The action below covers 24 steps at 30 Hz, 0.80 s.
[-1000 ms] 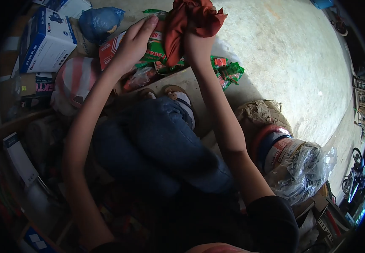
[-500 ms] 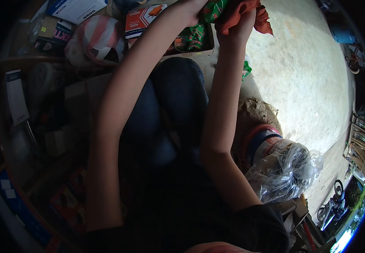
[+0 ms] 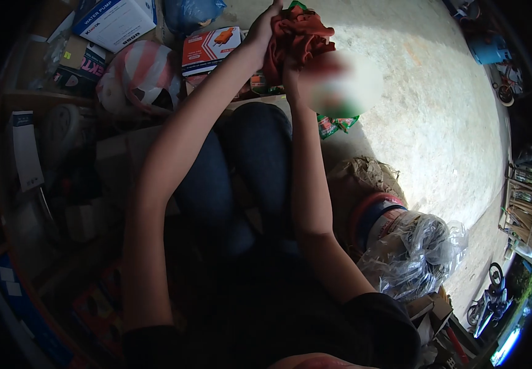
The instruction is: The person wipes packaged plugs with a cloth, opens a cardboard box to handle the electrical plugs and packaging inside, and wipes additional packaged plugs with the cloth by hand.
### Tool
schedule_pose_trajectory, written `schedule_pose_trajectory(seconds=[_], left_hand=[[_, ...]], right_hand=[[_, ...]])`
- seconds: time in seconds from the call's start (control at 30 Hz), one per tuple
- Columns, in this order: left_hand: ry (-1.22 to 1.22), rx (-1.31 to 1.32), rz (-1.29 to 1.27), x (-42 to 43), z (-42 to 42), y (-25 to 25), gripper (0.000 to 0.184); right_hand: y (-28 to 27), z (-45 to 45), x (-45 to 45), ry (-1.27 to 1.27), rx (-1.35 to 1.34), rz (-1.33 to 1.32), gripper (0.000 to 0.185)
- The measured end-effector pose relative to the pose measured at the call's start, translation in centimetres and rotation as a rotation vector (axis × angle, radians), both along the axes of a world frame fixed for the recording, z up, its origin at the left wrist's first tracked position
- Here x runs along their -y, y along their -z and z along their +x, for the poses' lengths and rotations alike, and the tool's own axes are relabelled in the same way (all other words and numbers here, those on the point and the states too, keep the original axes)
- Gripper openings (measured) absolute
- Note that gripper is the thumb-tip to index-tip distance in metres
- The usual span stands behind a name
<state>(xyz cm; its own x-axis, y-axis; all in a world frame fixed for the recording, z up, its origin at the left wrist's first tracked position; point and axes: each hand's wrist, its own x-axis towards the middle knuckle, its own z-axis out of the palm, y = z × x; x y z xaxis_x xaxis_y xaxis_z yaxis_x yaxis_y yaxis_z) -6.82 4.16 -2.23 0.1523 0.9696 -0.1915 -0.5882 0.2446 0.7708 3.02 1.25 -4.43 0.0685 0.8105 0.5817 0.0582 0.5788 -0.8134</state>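
Both arms reach past the knees, and the hands meet at a bunched red cloth, held up beyond the carton's near edge, by its right corner. The right hand grasps the cloth, its fingers buried in the folds; the bunching probably gives them a thick, soft layer. The left hand lies against the cloth's left side with a finger pointing up; whether it also grips something cannot be told. A bit of green wrapper shows above the cloth.

The cloth looks matte and limp, with deep creases and a ragged edge. Shiny green packets, crinkled and thin, lie on the floor beyond the carton's right corner, perhaps set there to be within easy reach. A blurred patch hides what is just above them. Along the carton's left end stands a flat-sided orange box; near it sits a rounded, striped plastic bag. Stiff crumpled brown paper and glossy clear plastic lie at the floor's shaded near edge.
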Motion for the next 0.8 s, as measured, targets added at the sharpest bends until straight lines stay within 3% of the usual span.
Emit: schedule_pose_trajectory(seconds=[0.07, 0.13, 0.23, 0.27, 0.33, 0.37, 0.4, 0.47, 0.5, 0.63, 0.67, 0.73, 0.8], left_hand=[[0.039, -0.154, 0.083, 2.5, 3.1, -2.8, 0.058], [0.13, -0.547, 0.156, 3.4, 4.1, -2.9, 0.052], [0.28, -0.675, 0.226, 4.2, 4.1, -0.8, 0.043], [0.304, -0.684, 0.249, 4.1, 3.9, -0.4, 0.04], [0.324, -0.673, 0.129, 3.8, 3.1, -1.3, 0.037], [0.256, -0.556, 0.1, 3.7, 2.9, -1.8, 0.035], [0.251, -0.43, -0.026, 3.7, 2.4, -2.8, 0.036], [0.303, -0.205, 0.131, 3.6, 1.2, -4.2, 0.04], [0.205, -0.221, 0.232, 3.2, 1.2, -4.2, 0.043], [0.003, -0.271, 0.199, 2.3, -0.1, -4.5, 0.037], [-0.11, -0.343, 0.233, 2.1, -0.1, -4.2, 0.031], [-0.214, -0.414, 0.272, 1.7, 0.1, -3.5, 0.028], [-0.531, -0.949, 0.486, 1.7, 0.9, -2.6, 0.028]], right_hand=[[0.2, 0.7, -0.9, 0.073, -0.038, -0.022, 0.043], [0.0, 2.0, -1.6, 0.129, -0.132, 0.035, 0.037], [0.8, 4.9, -2.8, 0.159, -0.159, -0.04, 0.028], [1.4, 5.1, -3.2, 0.22, -0.181, -0.004, 0.023], [1.6, 5.4, -3.5, 0.11, -0.562, -0.38, 0.019], [1.6, 5.7, -3.8, -0.01, -0.854, -0.503, 0.017], [1.4, 6.1, -3.8, -0.154, -0.956, -0.525, 0.019], [0.5, 7.0, -3.7, -0.193, -1.077, -0.569, 0.032], [-0.1, 7.3, -3.6, -0.267, -0.991, -0.506, 0.038], [-2.2, 7.3, -2.2, -0.415, -1.059, -0.464, 0.051], [-1.6, 7.0, -2.3, -0.436, -0.873, -0.404, 0.052], [-2.6, 5.4, -0.6, -0.556, -0.78, -0.52, 0.047], [-1.6, 3.0, -0.2, -0.422, -0.296, -0.557, 0.041]])
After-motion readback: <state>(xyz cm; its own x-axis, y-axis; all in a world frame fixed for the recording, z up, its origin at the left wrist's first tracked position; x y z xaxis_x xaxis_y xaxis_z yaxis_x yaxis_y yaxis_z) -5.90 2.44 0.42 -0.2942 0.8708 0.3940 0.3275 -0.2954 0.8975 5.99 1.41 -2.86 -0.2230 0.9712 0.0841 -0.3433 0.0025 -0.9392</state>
